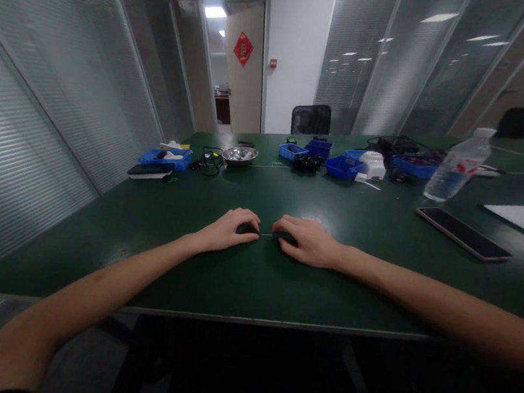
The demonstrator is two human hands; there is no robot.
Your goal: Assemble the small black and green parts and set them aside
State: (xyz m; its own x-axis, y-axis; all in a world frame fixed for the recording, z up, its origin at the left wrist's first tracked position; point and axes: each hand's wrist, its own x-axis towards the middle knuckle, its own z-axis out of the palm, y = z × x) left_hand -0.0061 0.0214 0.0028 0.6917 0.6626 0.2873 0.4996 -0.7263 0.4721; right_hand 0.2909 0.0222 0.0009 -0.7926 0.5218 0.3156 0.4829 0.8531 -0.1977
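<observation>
Gripping 1 dark piece [248, 228] in the left hand [230, 230], clasping a 2nd dark piece [286, 238] in the right hand [309, 239], showing 1 thin, shiny, straight shaft [267, 235] between! Held low at the green table's [253, 287] near side, can't tell if touching. Spotting red print on the clear bottle [448, 178], too blurred to read; likewise unable to read the red diamond decoration [243, 49] on the door [246, 92].

At right on a green table [233, 287], a clear bottle [457, 170] is placed just beyond a phone [463, 234]. Farther off, blue trays [342, 170] and a metal bowl [239, 162] are set out; a red diamond [243, 49] is hung on a door [248, 93].
</observation>
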